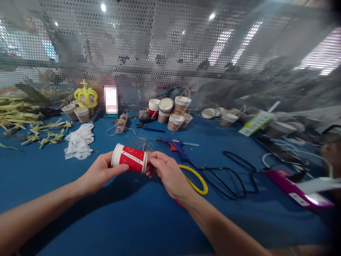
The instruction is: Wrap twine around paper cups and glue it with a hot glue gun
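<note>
A red and white paper cup (133, 158) lies sideways in my left hand (99, 170), thumb across its near side and fingers behind. My right hand (166, 172) is closed at the cup's right end, its fingertips pinched together. A thin strand of twine (138, 136) runs from a loose bundle of twine (122, 123) down to that end, by the right fingertips; the exact pinch is partly hidden. Just beyond my right hand lies a blue glue gun (179, 146) with a red trigger. A yellow loop (198, 179) shows beside my right wrist, partly covered by it.
Twine-wrapped cups (176, 121) stand at the back, near a grey yarn ball (144, 115). Left are crumpled white cloth (80, 140), a yellow crown-shaped piece (85, 97) and dried stalks (16, 113). A black cord (226, 169) leads toward a purple power strip (295, 188). Perforated metal screens the back.
</note>
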Demonstrator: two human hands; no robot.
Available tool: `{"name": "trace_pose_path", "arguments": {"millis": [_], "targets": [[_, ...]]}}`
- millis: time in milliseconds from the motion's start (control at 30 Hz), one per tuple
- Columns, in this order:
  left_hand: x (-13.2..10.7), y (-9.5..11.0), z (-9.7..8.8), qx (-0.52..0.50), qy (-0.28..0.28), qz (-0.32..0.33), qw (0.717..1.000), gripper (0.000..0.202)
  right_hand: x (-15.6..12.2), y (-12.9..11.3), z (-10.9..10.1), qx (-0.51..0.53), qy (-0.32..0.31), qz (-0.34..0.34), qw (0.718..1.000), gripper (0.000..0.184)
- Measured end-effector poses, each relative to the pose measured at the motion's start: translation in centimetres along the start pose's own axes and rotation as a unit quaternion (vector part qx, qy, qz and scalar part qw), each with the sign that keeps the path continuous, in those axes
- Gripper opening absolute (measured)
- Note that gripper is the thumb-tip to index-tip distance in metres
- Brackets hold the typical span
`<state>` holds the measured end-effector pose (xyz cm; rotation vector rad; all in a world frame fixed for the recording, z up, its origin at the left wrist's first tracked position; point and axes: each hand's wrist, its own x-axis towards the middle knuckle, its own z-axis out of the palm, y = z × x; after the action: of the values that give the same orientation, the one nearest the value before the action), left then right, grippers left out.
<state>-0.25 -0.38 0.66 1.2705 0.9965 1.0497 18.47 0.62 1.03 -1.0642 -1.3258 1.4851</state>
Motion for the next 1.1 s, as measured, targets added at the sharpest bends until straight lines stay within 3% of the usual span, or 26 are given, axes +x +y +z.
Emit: {"name": "trace_pose_path", "arguments": {"millis": [100,333,467,767,1100], "targets": [[-0.1,0.0,0.0,-0.029,-0.004,-0.014,0.999,0.023,0.2,0.1,-0.1,0.008,0.01,-0.011,1.0,0.011],[-0.5,0.1,0.4,0.011,-0.029,-0.01,0.999,0.018,0.5,0.3,0.1,0.031,0.043,-0.001,0.999,0.015],[-0.4,0.0,0.5,0.031,-0.064,0.0,0.997,0.02,0.5,0.4,0.2,0.006,0.056,-0.012,0.998,0.026],[-0.1,-0.4,0.0,0.085,-0.066,0.026,0.994,0.028,0.9,0.9,-0.3,-0.085,0.081,-0.029,0.993,0.026],[-0.1,-0.3,0.1,0.064,-0.111,-0.008,0.992,0.028,1.5,0.5,-0.8,-0.003,-0.039,-0.034,0.999,0.028]]}}
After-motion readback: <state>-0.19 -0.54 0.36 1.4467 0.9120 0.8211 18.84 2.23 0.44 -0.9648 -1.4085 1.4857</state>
